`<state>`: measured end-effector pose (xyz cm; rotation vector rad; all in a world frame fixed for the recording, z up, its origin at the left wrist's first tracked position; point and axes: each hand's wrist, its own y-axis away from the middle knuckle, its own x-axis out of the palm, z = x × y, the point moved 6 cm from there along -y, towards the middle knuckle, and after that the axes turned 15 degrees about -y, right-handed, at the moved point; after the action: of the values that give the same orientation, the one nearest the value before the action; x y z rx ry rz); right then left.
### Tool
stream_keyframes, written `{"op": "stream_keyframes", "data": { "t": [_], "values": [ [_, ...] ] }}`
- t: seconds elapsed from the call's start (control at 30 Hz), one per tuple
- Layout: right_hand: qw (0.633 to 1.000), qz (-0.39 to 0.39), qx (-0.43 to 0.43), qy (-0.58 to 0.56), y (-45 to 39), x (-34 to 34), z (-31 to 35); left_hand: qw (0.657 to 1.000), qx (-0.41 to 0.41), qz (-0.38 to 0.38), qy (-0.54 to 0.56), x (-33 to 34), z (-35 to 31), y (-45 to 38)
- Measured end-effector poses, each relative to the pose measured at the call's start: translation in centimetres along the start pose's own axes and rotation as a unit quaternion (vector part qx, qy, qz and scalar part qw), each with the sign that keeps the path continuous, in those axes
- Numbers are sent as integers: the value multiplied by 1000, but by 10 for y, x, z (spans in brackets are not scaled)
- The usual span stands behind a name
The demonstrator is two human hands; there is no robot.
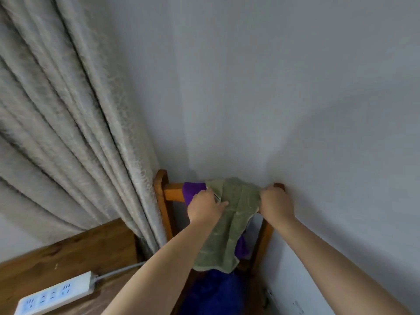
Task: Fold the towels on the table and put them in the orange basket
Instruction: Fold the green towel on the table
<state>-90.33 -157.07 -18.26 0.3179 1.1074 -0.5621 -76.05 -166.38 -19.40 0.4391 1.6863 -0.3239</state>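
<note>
Green towel [229,226] draped over wooden chair back [172,192] at frame 6 o'clock, atop a purple cloth [192,189]; left hand [205,206] pinches its upper edge at 9 o'clock, right hand [276,204] grips its 3 o'clock corner; curtain [68,123] toward 10 o'clock, power strip [55,295] on table [75,253] at 8 o'clock.

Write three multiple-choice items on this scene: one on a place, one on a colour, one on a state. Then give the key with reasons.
1. Where does the green towel hang?
A. on the curtain
B. over the chair back
C. on the table

2. What colour is the cloth under it?
A. purple
B. red
C. white

3. What are the hands doing?
A. hanging idle
B. pressing the wall
C. both gripping the towel

Key: B, the towel is draped over the wooden rail; A, purple shows beside the left hand; C, the left and right hand each pinch the towel's top edge.
</note>
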Motion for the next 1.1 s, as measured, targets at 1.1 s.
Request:
{"op": "stream_keyframes", "data": {
  "t": [1.1],
  "values": [
    [838,-229,-272,-413,122,-133,239,867,-87,-346,347,-230,194,149]
  ]
}}
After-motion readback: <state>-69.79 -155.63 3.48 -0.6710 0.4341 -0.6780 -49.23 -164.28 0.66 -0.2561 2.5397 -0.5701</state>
